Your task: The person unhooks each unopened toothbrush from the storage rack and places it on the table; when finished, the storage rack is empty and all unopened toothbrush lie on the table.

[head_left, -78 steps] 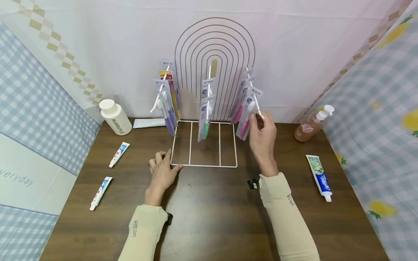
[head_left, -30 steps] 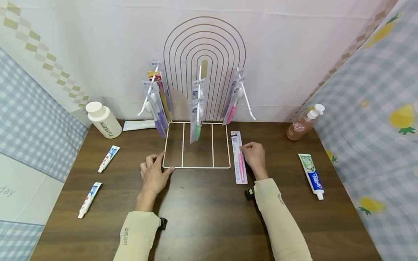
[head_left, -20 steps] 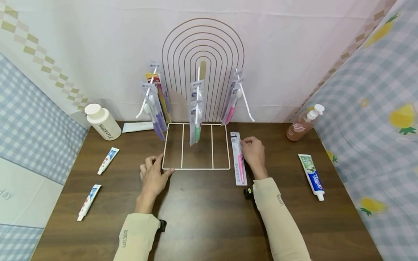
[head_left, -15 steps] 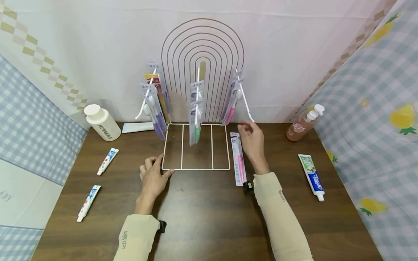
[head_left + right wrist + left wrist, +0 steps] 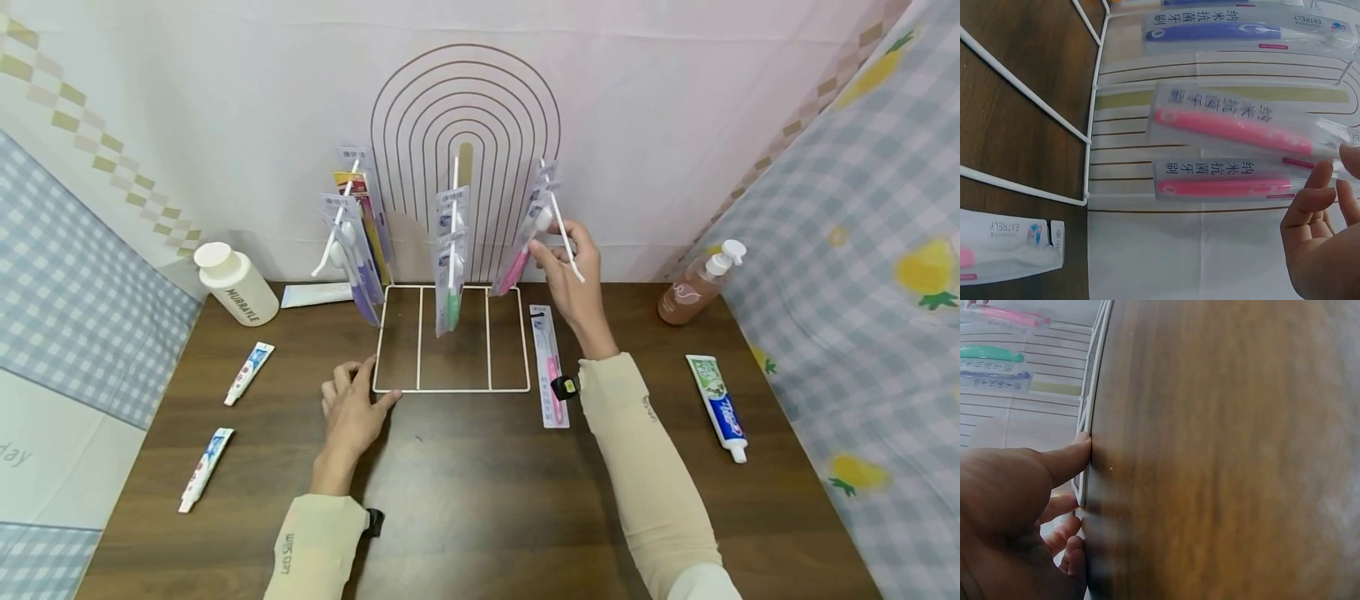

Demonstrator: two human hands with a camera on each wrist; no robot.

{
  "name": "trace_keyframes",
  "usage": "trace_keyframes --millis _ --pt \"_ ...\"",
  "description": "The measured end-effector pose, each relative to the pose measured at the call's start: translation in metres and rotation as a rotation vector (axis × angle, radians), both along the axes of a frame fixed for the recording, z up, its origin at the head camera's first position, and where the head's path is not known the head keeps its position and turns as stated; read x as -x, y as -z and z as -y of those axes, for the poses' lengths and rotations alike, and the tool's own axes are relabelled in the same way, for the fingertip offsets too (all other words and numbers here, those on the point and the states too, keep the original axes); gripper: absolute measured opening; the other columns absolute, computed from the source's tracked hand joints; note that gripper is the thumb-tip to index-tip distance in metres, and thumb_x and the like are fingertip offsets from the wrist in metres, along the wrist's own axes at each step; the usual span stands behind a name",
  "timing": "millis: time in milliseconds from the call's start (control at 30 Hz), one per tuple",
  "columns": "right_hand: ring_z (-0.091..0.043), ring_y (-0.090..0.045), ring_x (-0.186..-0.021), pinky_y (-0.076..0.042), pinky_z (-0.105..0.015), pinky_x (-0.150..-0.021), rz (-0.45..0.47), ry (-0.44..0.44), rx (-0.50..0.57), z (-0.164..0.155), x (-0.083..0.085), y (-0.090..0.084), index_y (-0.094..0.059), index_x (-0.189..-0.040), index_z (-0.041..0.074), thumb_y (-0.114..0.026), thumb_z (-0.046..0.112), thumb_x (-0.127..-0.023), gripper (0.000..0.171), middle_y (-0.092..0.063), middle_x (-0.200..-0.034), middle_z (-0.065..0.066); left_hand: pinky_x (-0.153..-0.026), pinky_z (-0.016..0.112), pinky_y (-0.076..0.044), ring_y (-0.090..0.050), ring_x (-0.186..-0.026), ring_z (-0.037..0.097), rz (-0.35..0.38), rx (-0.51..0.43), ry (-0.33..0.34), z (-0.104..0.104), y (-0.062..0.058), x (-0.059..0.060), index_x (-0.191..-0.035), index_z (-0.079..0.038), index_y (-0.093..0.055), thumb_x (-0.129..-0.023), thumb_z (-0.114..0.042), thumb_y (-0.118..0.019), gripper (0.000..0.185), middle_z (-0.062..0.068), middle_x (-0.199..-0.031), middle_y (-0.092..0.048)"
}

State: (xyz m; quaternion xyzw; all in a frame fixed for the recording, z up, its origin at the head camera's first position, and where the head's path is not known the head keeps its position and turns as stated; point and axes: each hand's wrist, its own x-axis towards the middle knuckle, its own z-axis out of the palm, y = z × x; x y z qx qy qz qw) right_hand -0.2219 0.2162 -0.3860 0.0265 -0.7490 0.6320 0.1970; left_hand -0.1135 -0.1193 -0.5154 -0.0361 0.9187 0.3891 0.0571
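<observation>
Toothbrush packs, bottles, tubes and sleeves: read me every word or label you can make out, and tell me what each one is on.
"MURAYLE": white bottle.
"EXTRELY": blue toothbrush pack; also the pack lying on the table.
"纳米抗菌牙刷": upper pink toothbrush pack and lower pink toothbrush pack.
"Let's Slim": left sleeve.
Brown pump bottle, big toothpaste tube, small tubes: print too small to read.

Right hand (image 5: 573, 267) at right peg: hanging pink toothbrush packs (image 5: 525, 242) crowd left side; approach open from right. Packaged toothbrush (image 5: 550, 367) lies on table below. Left hand (image 5: 352, 408) blocks rack base (image 5: 450, 388) front-left corner. Front table (image 5: 487, 500) bare.
</observation>
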Motion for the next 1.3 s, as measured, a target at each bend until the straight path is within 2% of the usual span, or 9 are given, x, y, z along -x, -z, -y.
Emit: trace_keyframes --millis 133,233,333,533,800,900,1000,1133,1300 --pt "-0.001 -0.067 -0.062 -0.044 -0.018 -0.054 -0.020 -0.009 0.079 0.003 0.003 0.000 -0.066 -0.115 -0.004 -0.074 0.004 -0.105 0.015 -0.070 -0.079 0.006 -0.118 0.069 -0.028 -0.032 -0.135 0.055 -0.019 -0.003 -0.010 -0.002 0.000 -0.001 -0.172 -0.004 -0.045 -0.107 -0.027 -0.080 0.077 0.028 -0.164 -0.038" --pt "-0.002 -0.066 -0.059 -0.046 -0.017 -0.052 -0.041 0.012 0.092 0.004 0.002 -0.001 -0.068 -0.105 0.005 -0.071 0.002 -0.106 0.004 -0.071 -0.078 0.008 -0.116 0.069 -0.028 -0.033 -0.133 0.055 -0.023 0.005 -0.010 -0.002 0.000 -0.001 -0.172 -0.004 -0.046 -0.107 -0.026 -0.080 0.077 0.029 -0.163 -0.039" --pt "-0.002 -0.066 -0.059 -0.051 -0.016 -0.055 -0.061 0.045 0.128 0.002 0.001 -0.005 -0.069 -0.101 0.009 -0.072 -0.002 -0.106 0.013 -0.072 -0.078 0.008 -0.116 0.068 -0.029 -0.033 -0.132 0.054 -0.020 0.005 -0.006 -0.003 0.001 0.000 -0.172 -0.004 -0.046 -0.107 -0.026 -0.080 0.077 0.029 -0.162 -0.039" --pt "-0.003 -0.064 -0.061 -0.054 -0.016 -0.059 -0.063 0.076 0.233 -0.006 -0.003 -0.011 -0.070 -0.102 0.009 -0.071 -0.009 -0.105 0.018 -0.073 -0.082 0.009 -0.115 0.069 -0.029 -0.033 -0.132 0.054 -0.018 0.011 -0.003 -0.002 0.001 0.001 -0.172 -0.004 -0.045 -0.108 -0.027 -0.079 0.076 0.029 -0.162 -0.038" --pt "-0.001 -0.060 -0.062 -0.049 -0.014 -0.058 -0.035 0.132 0.236 -0.027 -0.012 -0.014 -0.072 -0.100 0.016 -0.071 -0.003 -0.105 0.020 -0.073 -0.078 0.013 -0.117 0.069 -0.027 -0.031 -0.134 0.054 0.006 0.005 0.007 -0.001 -0.001 -0.001 -0.174 -0.004 -0.042 -0.109 -0.027 -0.077 0.077 0.028 -0.166 -0.035" --pt "-0.002 -0.056 -0.059 -0.047 -0.016 -0.056 -0.023 0.157 0.211 -0.035 -0.015 -0.010 -0.073 -0.101 0.014 -0.072 -0.001 -0.106 0.016 -0.072 -0.076 0.014 -0.117 0.069 -0.027 -0.031 -0.135 0.054 0.010 0.006 0.009 -0.002 -0.004 0.000 -0.174 -0.004 -0.041 -0.109 -0.026 -0.077 0.078 0.028 -0.165 -0.034" --pt "-0.002 -0.056 -0.061 -0.048 -0.016 -0.058 0.025 0.188 0.165 -0.043 -0.019 -0.003 -0.076 -0.106 0.004 -0.074 0.002 -0.106 0.003 -0.071 -0.076 0.016 -0.116 0.068 -0.027 -0.031 -0.134 0.053 0.010 0.012 0.011 -0.002 -0.006 0.000 -0.174 -0.004 -0.041 -0.109 -0.026 -0.078 0.078 0.027 -0.164 -0.034" --pt "-0.001 -0.059 -0.068 -0.050 -0.015 -0.064 0.150 0.239 0.089 -0.053 -0.025 0.012 -0.078 -0.118 -0.009 -0.077 0.008 -0.106 0.021 -0.070 -0.078 0.019 -0.115 0.068 -0.027 -0.031 -0.134 0.054 0.002 0.006 0.011 -0.002 -0.005 -0.001 -0.173 -0.004 -0.042 -0.108 -0.027 -0.078 0.078 0.029 -0.164 -0.036" --pt "-0.001 -0.062 -0.073 -0.053 -0.016 -0.068 0.330 0.282 0.027 -0.064 -0.034 0.035 -0.079 -0.125 -0.009 -0.078 0.015 -0.108 0.030 -0.070 -0.078 0.020 -0.116 0.070 -0.027 -0.031 -0.135 0.055 -0.001 0.007 0.014 0.000 -0.001 0.000 -0.174 -0.005 -0.041 -0.109 -0.029 -0.078 0.078 0.029 -0.164 -0.035"
